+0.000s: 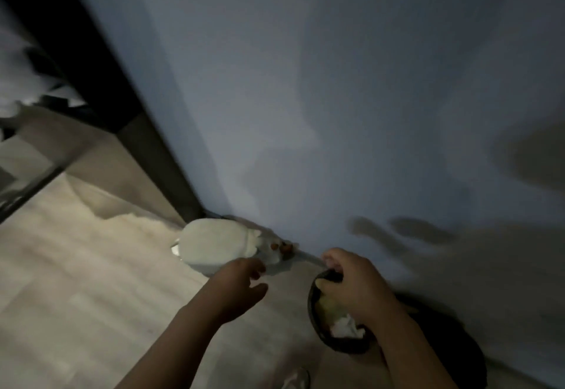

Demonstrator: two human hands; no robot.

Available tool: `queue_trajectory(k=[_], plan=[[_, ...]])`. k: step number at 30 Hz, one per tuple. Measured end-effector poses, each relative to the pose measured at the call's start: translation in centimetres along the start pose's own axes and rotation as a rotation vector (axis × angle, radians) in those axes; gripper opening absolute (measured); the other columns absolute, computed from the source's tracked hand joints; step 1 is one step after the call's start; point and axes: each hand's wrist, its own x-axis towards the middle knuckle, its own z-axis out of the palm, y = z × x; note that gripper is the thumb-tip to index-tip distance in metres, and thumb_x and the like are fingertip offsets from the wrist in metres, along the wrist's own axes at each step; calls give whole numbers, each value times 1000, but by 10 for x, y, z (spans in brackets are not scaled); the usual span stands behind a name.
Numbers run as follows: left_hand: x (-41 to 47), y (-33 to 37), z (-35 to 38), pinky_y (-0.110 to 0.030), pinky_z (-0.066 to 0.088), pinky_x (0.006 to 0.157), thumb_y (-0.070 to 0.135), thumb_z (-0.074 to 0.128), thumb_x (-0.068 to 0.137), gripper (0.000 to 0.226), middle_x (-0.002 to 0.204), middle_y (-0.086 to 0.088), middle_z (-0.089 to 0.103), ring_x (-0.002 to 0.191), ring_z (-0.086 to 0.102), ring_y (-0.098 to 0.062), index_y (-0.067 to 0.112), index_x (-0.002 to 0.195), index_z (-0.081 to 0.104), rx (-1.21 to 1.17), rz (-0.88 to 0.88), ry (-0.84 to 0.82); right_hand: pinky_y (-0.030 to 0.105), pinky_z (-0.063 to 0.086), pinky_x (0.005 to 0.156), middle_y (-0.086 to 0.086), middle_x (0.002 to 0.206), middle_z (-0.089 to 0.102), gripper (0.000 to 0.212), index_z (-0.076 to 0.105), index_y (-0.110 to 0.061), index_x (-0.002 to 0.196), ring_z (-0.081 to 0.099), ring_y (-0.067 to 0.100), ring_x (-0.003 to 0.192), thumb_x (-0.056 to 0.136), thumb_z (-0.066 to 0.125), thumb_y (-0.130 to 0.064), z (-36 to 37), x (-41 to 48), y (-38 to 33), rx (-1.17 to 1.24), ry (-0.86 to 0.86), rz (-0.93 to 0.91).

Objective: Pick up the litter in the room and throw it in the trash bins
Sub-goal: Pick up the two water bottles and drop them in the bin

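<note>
Pinching a thin pale strip (308,258) in my right grip (351,284) over the dark bin (312,306), ready to drop it inside, I hold my left grip (241,281) open near the white container (214,242).

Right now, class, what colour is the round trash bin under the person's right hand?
Black: the round trash bin shows dark-rimmed in the head view.

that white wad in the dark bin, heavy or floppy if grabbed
Probably light: the white wad looks crumpled, like tissue or paper. It would likely squash rather than hold shape. Unlikely to roll, nested in the dark bin beside yellowish litter.
</note>
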Motion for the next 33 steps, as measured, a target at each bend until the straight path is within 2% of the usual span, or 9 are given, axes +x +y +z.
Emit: queue_trajectory(k=[3, 5, 7, 10, 13, 18, 23, 29, 33], plan=[[-35, -26, -29, -13, 45, 73, 34, 60, 88, 33, 113, 8, 61, 92, 58, -5, 28, 120, 57, -69, -58, 121, 15, 40, 82, -12, 113, 56, 44, 56, -27, 124, 51, 2, 99, 81, 70, -30, 11, 7, -51, -50, -21, -162], [-62, -46, -45, -15, 45, 76, 34, 59, 89, 34, 114, 10, 61, 93, 58, -5, 29, 122, 56, -106, -111, 198, 14, 40, 81, -14, 109, 56, 45, 57, -27, 122, 52, 2, 98, 80, 71, -31, 24, 9, -85, -78, -42, -250], [-95, -70, -59, -19, 47, 81, 35, 59, 88, 35, 115, 10, 61, 95, 59, -5, 29, 123, 55, -143, -169, 278, 18, 43, 87, -13, 115, 57, 49, 56, -27, 125, 54, 4, 103, 79, 72, -31, 41, 5, -119, -105, -87, -311], [-151, -109, -71, -19, 47, 82, 35, 59, 88, 35, 114, 12, 61, 95, 59, -4, 30, 123, 55, -201, -244, 378, 28, 46, 95, -8, 122, 57, 52, 55, -29, 128, 55, 10, 111, 79, 70, -35, 72, -12, -170, -174, -158, -399], [-213, -150, -76, -18, 46, 81, 34, 58, 88, 35, 114, 13, 60, 95, 58, -3, 31, 123, 55, -246, -300, 450, 27, 43, 97, -10, 121, 57, 52, 55, -31, 128, 53, 10, 112, 78, 69, -36, 114, -42, -222, -236, -181, -501], [-328, -221, -76, -21, 48, 85, 33, 57, 89, 34, 116, 11, 61, 97, 59, -5, 28, 123, 55, -306, -411, 547, 18, 40, 81, -13, 114, 58, 45, 57, -33, 123, 54, 4, 102, 80, 68, -32, 196, -111, -304, -270, -266, -665], [-430, -284, -75, -20, 47, 83, 33, 58, 89, 34, 115, 13, 60, 97, 59, -4, 30, 122, 54, -359, -529, 684, 25, 45, 93, -15, 115, 57, 43, 56, -34, 122, 53, 4, 107, 80, 67, -34, 276, -169, -378, -298, -368, -804], [-498, -346, -76, -18, 47, 79, 35, 58, 88, 33, 110, 17, 58, 95, 58, -1, 32, 120, 55, -426, -620, 790, 20, 43, 90, -16, 118, 56, 44, 54, -36, 123, 50, 1, 107, 81, 64, -36, 349, -193, -450, -422, -467, -942], [-515, -392, -97, -24, 51, 85, 35, 59, 88, 33, 114, 15, 58, 97, 58, -2, 32, 120, 55, -457, -680, 844, 17, 40, 82, -17, 116, 56, 43, 54, -37, 123, 51, 1, 105, 81, 63, -38, 387, -185, -506, -439, -492, -1030]])
